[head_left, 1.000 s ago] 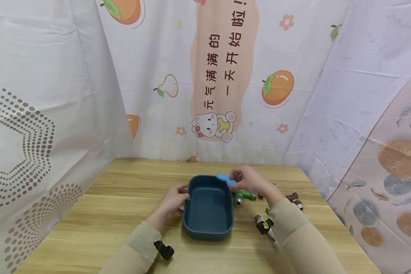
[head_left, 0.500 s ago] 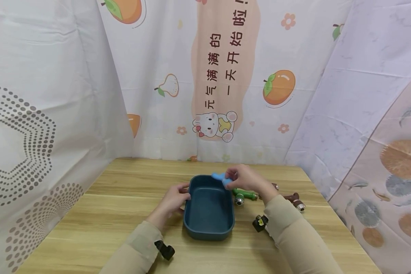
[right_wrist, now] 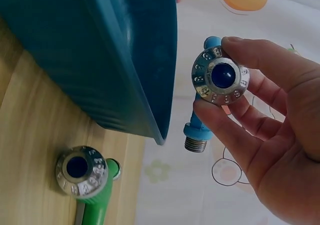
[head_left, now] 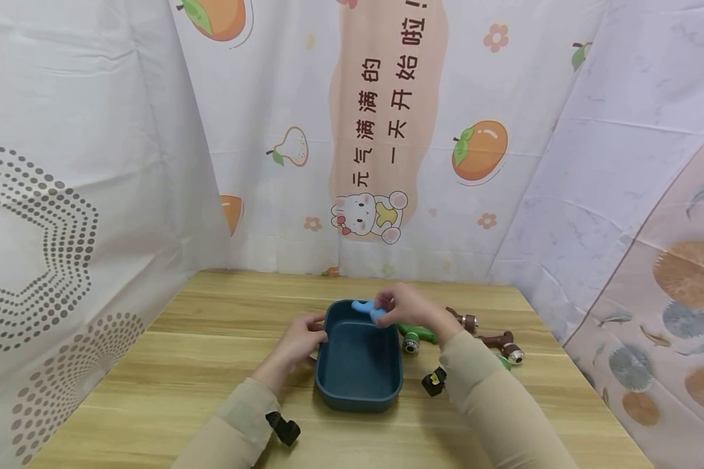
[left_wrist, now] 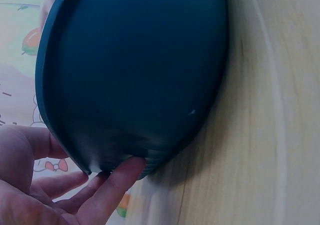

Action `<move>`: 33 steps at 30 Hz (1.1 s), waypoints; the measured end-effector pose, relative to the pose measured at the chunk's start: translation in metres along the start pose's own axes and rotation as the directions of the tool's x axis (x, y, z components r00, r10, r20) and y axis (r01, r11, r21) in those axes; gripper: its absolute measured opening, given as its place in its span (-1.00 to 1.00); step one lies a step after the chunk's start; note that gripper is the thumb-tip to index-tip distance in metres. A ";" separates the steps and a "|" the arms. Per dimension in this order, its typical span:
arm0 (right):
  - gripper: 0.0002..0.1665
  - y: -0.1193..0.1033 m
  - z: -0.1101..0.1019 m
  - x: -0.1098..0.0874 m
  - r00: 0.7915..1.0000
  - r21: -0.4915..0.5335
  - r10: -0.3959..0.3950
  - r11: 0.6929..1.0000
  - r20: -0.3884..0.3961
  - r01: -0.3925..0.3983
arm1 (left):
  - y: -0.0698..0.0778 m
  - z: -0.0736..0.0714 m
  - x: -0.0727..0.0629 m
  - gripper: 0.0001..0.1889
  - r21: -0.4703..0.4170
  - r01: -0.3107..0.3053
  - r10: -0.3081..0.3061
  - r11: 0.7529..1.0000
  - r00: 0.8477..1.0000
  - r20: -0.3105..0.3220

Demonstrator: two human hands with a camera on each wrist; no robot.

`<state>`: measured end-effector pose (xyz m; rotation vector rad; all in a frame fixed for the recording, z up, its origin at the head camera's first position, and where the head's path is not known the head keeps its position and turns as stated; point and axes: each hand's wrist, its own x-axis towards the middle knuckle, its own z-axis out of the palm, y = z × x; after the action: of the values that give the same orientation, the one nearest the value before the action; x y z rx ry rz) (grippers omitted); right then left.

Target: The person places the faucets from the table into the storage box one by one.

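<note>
A dark teal rectangular tray (head_left: 359, 368) stands on the wooden table, its floor bare. My left hand (head_left: 296, 340) grips its left wall near the far corner; in the left wrist view several fingers lie along the outside of the wall. Over the tray's far right corner, my right hand (head_left: 409, 306) pinches a blue branched piece (head_left: 364, 306) between thumb and fingers. In the right wrist view this blue piece has a silver ring (right_wrist: 204, 92) marked with numbers around a dark blue dome, plus a threaded metal end (right_wrist: 195, 145). The exact kind cannot be told.
Right of the tray lies a green piece (head_left: 422, 333) of similar shape with a silver end. Two brown ones (head_left: 462, 319) lie farther right, beside another green one (head_left: 504, 362) partly behind my sleeve. Patterned curtains (head_left: 270, 215) surround the wooden table (head_left: 211, 365).
My right hand has moved left with the blue piece, from the tray's right rim to over its far right corner. The left hand keeps its grip on the tray.
</note>
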<state>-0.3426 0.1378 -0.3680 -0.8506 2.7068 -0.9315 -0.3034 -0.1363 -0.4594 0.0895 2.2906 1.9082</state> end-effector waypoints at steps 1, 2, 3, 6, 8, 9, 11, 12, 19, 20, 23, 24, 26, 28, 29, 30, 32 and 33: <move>-0.77 -0.001 0.001 0.001 1.000 -0.007 0.001 1.000 0.005 -0.001 | 0.000 0.000 0.000 -0.35 0.000 0.003 -0.003 1.000 1.000 -0.002; -0.76 -0.001 0.002 0.003 1.000 -0.017 0.001 1.000 0.011 -0.001 | 0.000 0.000 0.000 -0.35 0.001 0.006 -0.006 1.000 1.000 -0.003; -0.76 -0.001 0.004 0.005 1.000 -0.031 0.001 1.000 0.017 0.000 | 0.000 0.000 0.000 -0.35 0.002 0.006 -0.006 1.000 1.000 -0.005; -0.75 -0.003 0.008 0.011 0.999 -0.061 -0.016 0.998 0.032 0.018 | 0.000 0.000 0.000 -0.36 0.002 0.013 -0.013 1.000 1.000 -0.008; -0.75 -0.004 0.010 0.014 0.999 -0.084 -0.029 0.996 0.039 0.032 | 0.000 0.000 0.000 -0.36 0.004 0.011 -0.011 1.000 1.000 -0.004; -0.75 -0.004 0.011 0.016 0.998 -0.093 -0.036 0.995 0.043 0.040 | 0.000 -0.001 0.000 -0.36 0.005 0.011 -0.011 1.000 1.000 -0.003; -0.74 -0.006 0.014 0.019 0.998 -0.104 -0.045 0.993 0.048 0.050 | -0.001 -0.001 0.000 -0.37 0.007 0.009 -0.009 1.000 1.000 -0.001; -0.74 -0.007 0.015 0.021 0.997 -0.106 -0.049 0.993 0.053 0.055 | -0.001 0.000 0.000 -0.37 0.007 0.009 -0.009 1.000 1.000 -0.001; -0.74 -0.007 0.022 0.026 0.995 -0.079 -0.053 0.995 0.079 0.059 | -0.001 0.000 0.001 -0.37 0.012 0.003 -0.003 1.000 1.000 0.000; -0.74 -0.007 0.022 0.027 0.995 -0.078 -0.056 0.995 0.077 0.062 | -0.001 0.000 0.001 -0.37 0.013 0.002 -0.002 1.000 1.000 -0.001; -0.74 -0.006 0.023 0.029 0.996 -0.094 -0.050 0.994 0.076 0.057 | -0.001 -0.001 0.002 -0.37 0.009 0.008 -0.008 1.000 1.000 -0.005; -0.74 -0.006 0.024 0.030 0.996 -0.101 -0.049 0.993 0.076 0.057 | -0.001 -0.001 0.002 -0.38 0.008 0.007 -0.007 1.000 1.000 -0.006; -0.74 -0.006 0.024 0.031 0.996 -0.110 -0.043 0.993 0.078 0.052 | -0.002 -0.001 0.002 -0.37 -0.002 0.012 -0.012 1.000 1.000 -0.003; -0.74 -0.007 0.025 0.033 0.996 -0.122 -0.033 0.992 0.082 0.043 | -0.001 -0.001 0.002 -0.36 -0.008 0.017 -0.017 1.000 1.000 0.003; -0.74 -0.007 0.025 0.033 0.996 -0.125 -0.031 0.991 0.084 0.041 | -0.001 -0.001 0.001 -0.36 -0.009 0.019 -0.019 1.000 1.000 0.005; -0.74 -0.008 0.026 0.034 0.996 -0.127 -0.031 0.991 0.088 0.042 | -0.001 -0.001 0.001 -0.35 -0.011 0.021 -0.021 1.000 1.000 0.007; -0.75 -0.009 0.026 0.035 0.995 -0.127 -0.029 0.991 0.096 0.041 | 0.000 -0.002 0.000 -0.35 -0.006 0.024 -0.024 1.000 1.000 0.011; -0.75 -0.009 0.027 0.035 0.994 -0.126 -0.033 0.991 0.101 0.046 | 0.001 -0.002 0.000 -0.36 -0.004 0.027 -0.027 1.000 1.000 0.010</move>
<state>-0.3589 0.0983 -0.3828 -0.9510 2.6965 -0.7085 -0.3036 -0.1379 -0.4584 0.0670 2.2695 1.8951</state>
